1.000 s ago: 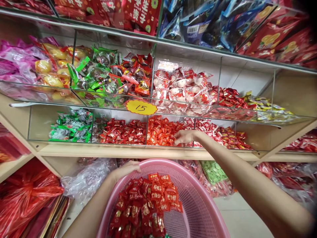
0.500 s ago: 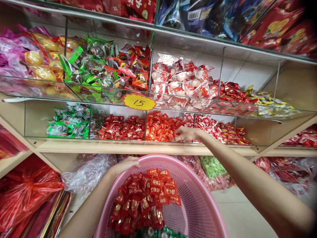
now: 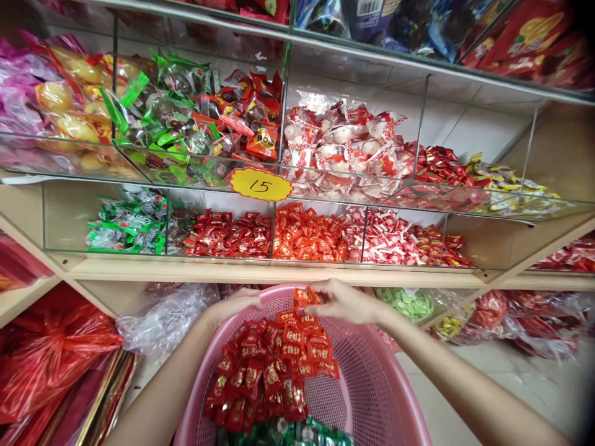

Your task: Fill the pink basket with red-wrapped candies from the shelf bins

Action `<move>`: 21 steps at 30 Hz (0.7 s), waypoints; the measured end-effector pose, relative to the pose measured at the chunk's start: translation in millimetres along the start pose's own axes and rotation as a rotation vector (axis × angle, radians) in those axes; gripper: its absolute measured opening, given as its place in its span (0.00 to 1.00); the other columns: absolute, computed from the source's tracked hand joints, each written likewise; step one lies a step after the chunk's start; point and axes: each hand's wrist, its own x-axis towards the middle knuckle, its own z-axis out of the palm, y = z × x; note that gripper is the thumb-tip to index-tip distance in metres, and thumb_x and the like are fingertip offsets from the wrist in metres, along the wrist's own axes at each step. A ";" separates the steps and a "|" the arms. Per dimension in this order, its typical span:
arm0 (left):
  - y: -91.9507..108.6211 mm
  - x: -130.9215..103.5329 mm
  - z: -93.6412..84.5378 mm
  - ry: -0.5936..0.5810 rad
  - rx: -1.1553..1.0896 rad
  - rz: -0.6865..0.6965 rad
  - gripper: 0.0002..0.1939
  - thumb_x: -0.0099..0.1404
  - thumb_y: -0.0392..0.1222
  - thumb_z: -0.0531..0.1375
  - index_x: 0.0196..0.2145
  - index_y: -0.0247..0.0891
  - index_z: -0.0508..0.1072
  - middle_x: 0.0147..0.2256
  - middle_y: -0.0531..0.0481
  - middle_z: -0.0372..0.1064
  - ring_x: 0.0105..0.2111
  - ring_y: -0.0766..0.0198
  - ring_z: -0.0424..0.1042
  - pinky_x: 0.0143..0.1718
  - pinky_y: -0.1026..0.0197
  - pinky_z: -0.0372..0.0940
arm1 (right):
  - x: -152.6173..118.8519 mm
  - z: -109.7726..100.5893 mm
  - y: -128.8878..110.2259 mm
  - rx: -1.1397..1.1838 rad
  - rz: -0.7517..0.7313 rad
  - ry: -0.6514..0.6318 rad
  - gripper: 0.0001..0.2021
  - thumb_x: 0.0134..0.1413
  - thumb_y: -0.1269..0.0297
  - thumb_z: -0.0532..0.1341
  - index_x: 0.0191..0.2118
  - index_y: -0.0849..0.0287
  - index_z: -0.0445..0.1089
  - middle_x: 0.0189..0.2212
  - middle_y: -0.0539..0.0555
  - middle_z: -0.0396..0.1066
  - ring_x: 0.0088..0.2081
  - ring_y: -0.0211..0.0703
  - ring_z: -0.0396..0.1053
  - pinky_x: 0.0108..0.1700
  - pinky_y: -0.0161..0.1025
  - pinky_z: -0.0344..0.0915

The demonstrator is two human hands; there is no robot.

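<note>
Your right hand point(image 3: 348, 301) reaches in over the far rim of a pink mesh basket point(image 3: 381, 378), its fingers partly curled and held a little apart around a small clutch of orange-red wrapped candies point(image 3: 305, 298). The wrappers show past your fingertips, just above the heap in the basket; whether any of them touch that heap is hard to tell. Your left hand point(image 3: 238, 303) grasps the basket's rim at the far left, fingers laid over the pink edge, the thumb out of sight.

Inside the basket, a pile of orange-red packets point(image 3: 304, 347) lies below your right hand, touching a larger pile of darker red candies point(image 3: 251, 378) on the left. Green-wrapped sweets point(image 3: 288, 432) fill the near side, cut off by the lower edge of the view, while bare mesh shows at the right.

Beyond your hands, the low shelf point(image 3: 279, 271) carries clear-fronted bins: orange-red sweets point(image 3: 309, 232) near the middle, red-and-white ones point(image 3: 383, 238) to their right, dark red ones point(image 3: 227, 234) to their left. Above them hangs a yellow tag point(image 3: 260, 184) marked "15".
</note>
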 end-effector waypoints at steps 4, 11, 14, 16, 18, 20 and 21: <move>-1.4 0.2 -0.1 -0.008 -0.029 0.012 0.17 0.49 0.40 0.51 0.37 0.35 0.72 0.35 0.54 0.71 0.37 0.59 0.66 0.40 0.62 0.57 | 12.5 38.1 19.7 -0.198 0.002 0.020 0.13 0.50 0.55 0.54 0.28 0.62 0.63 0.24 0.49 0.63 0.25 0.34 0.57 0.28 0.33 0.55; -10.9 4.9 -1.9 0.005 0.014 -0.026 0.18 0.49 0.43 0.53 0.38 0.35 0.71 0.34 0.53 0.71 0.36 0.58 0.66 0.38 0.63 0.57 | 15.5 69.9 27.2 -0.350 0.041 0.025 0.10 0.50 0.62 0.55 0.36 0.62 0.63 0.35 0.57 0.65 0.37 0.41 0.62 0.37 0.35 0.59; -13.5 6.1 -2.8 0.024 0.022 -0.044 0.20 0.48 0.44 0.53 0.39 0.35 0.71 0.35 0.52 0.71 0.38 0.57 0.65 0.40 0.62 0.57 | 13.9 72.9 25.3 -0.371 0.065 0.020 0.10 0.50 0.63 0.55 0.37 0.62 0.63 0.36 0.57 0.64 0.38 0.42 0.62 0.38 0.36 0.59; -14.4 6.3 -3.2 0.031 0.024 -0.053 0.21 0.48 0.44 0.53 0.40 0.35 0.71 0.35 0.52 0.71 0.39 0.57 0.64 0.40 0.62 0.56 | 13.6 72.8 25.0 -0.381 0.072 0.026 0.10 0.50 0.62 0.54 0.37 0.62 0.63 0.36 0.57 0.65 0.36 0.42 0.63 0.37 0.36 0.60; -14.6 6.3 -3.5 0.030 0.027 -0.049 0.21 0.48 0.44 0.53 0.40 0.35 0.71 0.35 0.52 0.71 0.39 0.56 0.64 0.41 0.61 0.56 | 13.5 70.8 25.3 -0.369 0.063 0.043 0.10 0.50 0.62 0.54 0.38 0.62 0.63 0.36 0.57 0.65 0.36 0.42 0.63 0.36 0.36 0.60; -14.5 6.4 -3.8 0.022 0.031 -0.033 0.21 0.48 0.44 0.53 0.39 0.35 0.71 0.35 0.52 0.71 0.39 0.56 0.64 0.42 0.61 0.56 | 13.0 66.8 25.4 -0.335 0.054 0.073 0.11 0.50 0.63 0.54 0.39 0.62 0.62 0.37 0.57 0.65 0.37 0.43 0.64 0.37 0.36 0.60; -14.4 6.5 -3.9 0.017 0.033 -0.022 0.20 0.48 0.44 0.53 0.39 0.35 0.72 0.36 0.52 0.71 0.40 0.56 0.64 0.42 0.61 0.55 | 12.6 64.3 25.1 -0.317 0.056 0.093 0.11 0.50 0.63 0.54 0.40 0.62 0.62 0.38 0.58 0.65 0.38 0.43 0.64 0.37 0.36 0.59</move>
